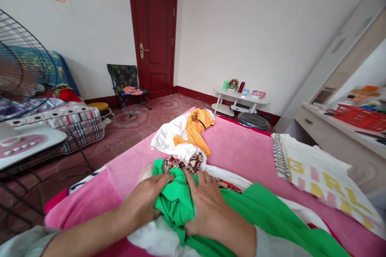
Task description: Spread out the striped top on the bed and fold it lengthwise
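A bright green garment (176, 198) lies bunched up near the front of the pink-covered bed (238, 140), its loose part spreading to the lower right. My left hand (147, 194) grips the left side of the bunch, thumb on top. On the other side, my right hand (206, 198) is closed around the cloth, partly hiding it. Just beyond my fingers is a brown patterned cloth (194, 162). White clothing (169, 132) and a yellow-orange garment (197, 128) lie farther back. More white cloth shows under my hands.
At the right lies a white shirt (319, 172) with colored letters. A fan (24, 64) and small table (33, 144) stand left. Behind are a folding chair (125, 80), a red door (155, 36) and a white stand (241, 98). A red basket (358, 116) sits on the dresser (340, 136).
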`<act>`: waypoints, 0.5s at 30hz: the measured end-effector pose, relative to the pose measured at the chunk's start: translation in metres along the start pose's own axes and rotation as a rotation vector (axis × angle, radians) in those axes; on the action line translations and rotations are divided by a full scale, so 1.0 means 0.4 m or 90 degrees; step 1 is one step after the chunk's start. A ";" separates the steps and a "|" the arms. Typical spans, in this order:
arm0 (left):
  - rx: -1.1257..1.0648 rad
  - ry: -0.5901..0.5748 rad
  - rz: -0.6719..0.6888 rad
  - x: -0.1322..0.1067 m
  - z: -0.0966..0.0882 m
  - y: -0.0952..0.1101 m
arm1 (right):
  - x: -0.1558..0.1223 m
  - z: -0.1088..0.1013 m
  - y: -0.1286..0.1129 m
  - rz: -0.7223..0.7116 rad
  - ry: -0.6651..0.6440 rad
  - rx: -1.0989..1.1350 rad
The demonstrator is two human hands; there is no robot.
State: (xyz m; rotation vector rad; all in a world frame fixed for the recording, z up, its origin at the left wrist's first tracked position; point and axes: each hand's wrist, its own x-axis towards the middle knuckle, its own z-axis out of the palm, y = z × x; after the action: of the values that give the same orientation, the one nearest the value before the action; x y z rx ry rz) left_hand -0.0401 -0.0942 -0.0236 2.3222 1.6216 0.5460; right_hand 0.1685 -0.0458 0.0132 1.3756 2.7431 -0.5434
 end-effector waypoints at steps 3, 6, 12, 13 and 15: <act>-0.101 0.035 0.024 0.028 -0.006 0.035 | 0.018 0.025 0.002 0.001 0.085 -0.023; -0.137 0.053 0.035 0.061 -0.029 0.061 | 0.037 0.024 0.018 0.015 0.165 -0.022; -0.094 0.151 0.113 0.122 -0.097 0.107 | 0.033 -0.051 0.123 0.031 0.291 0.225; -0.089 0.199 0.114 0.129 -0.103 0.118 | 0.029 -0.075 0.157 0.035 0.345 0.300; -0.113 0.280 0.095 0.142 -0.096 0.142 | 0.018 -0.135 0.232 0.047 0.486 0.467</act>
State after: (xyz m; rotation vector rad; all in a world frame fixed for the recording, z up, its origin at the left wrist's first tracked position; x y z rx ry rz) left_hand 0.0083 -0.0607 0.0433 2.3099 1.4927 1.2549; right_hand 0.2437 0.0281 0.0350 2.2092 3.1621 -1.3687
